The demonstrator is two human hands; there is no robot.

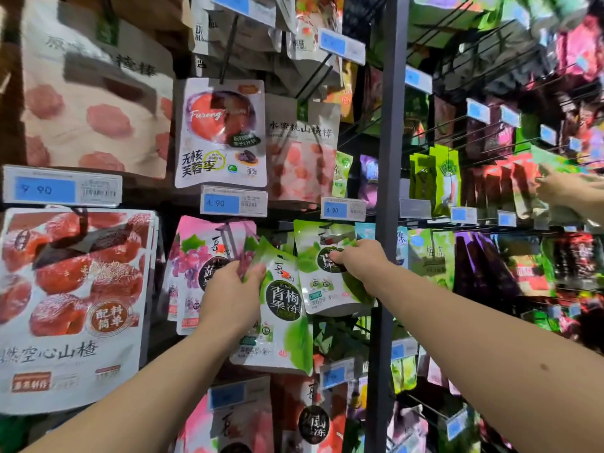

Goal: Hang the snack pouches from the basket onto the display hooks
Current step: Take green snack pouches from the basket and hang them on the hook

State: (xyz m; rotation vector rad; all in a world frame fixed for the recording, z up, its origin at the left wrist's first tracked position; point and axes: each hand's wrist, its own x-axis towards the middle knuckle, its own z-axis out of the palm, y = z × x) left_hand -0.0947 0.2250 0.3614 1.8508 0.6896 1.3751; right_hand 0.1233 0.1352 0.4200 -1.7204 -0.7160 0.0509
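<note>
My left hand point(233, 291) grips a green plum-jelly pouch point(282, 308) by its upper left edge, holding it tilted in front of the rack. My right hand point(358, 261) rests on a matching green pouch point(322, 289) that hangs on a display hook point(327, 228), fingers closed on its upper part. To the left of both hangs a pink grape-jelly pouch point(196, 263). The basket is out of view.
A grey upright post point(387, 158) stands just right of my right hand. Blue price tags point(233, 202) jut out above the hooks. Large hawthorn bags point(72, 305) fill the left. Another person's hand point(562, 188) reaches into the right-hand rack.
</note>
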